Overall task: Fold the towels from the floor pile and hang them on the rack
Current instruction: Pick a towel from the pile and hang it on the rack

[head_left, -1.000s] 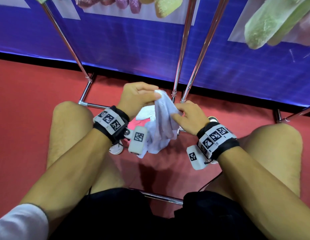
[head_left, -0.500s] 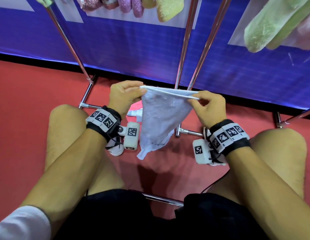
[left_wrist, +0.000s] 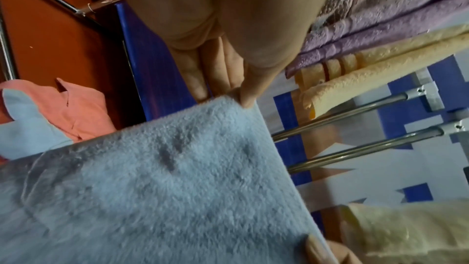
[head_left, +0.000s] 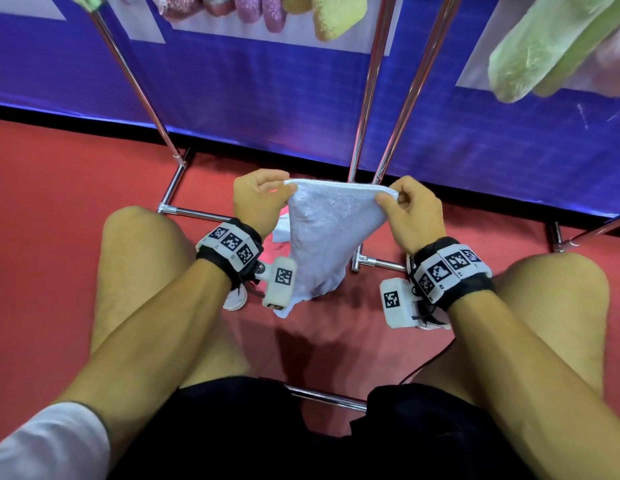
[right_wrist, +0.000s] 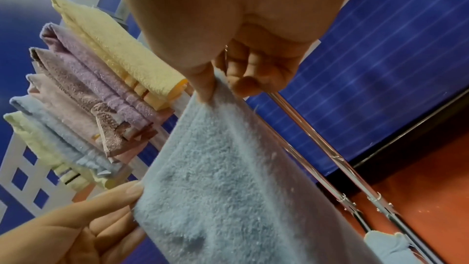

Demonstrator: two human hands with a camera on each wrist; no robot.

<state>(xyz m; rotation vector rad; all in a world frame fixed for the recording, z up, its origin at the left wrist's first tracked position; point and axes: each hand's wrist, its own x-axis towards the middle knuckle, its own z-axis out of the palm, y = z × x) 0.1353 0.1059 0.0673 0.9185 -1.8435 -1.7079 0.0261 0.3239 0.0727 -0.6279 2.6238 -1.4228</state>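
Observation:
A pale blue towel (head_left: 325, 237) hangs stretched between both hands above the red floor. My left hand (head_left: 263, 199) pinches its upper left corner (left_wrist: 236, 97) between thumb and fingers. My right hand (head_left: 409, 209) pinches the upper right corner (right_wrist: 215, 87). The top edge is taut and level; the cloth tapers down to a loose tail (head_left: 294, 303). Behind it on the floor lie a pink towel (left_wrist: 76, 107) and another pale blue one (left_wrist: 27, 127). The chrome rack (head_left: 367, 109) stands just beyond the hands, its legs rising past the towel.
Folded towels in yellow, purple, pink, blue and green (right_wrist: 101, 95) hang on the rack's upper bars, with green ones (head_left: 544, 46) at the top right. A blue wall panel (head_left: 267, 98) stands behind. My bare knees (head_left: 135, 244) flank the hands; a rack base bar (head_left: 322, 398) crosses under my legs.
The bunched towel has been pulled open. My hands moved apart along its top edge and rose a little, so it now hangs spread between them.

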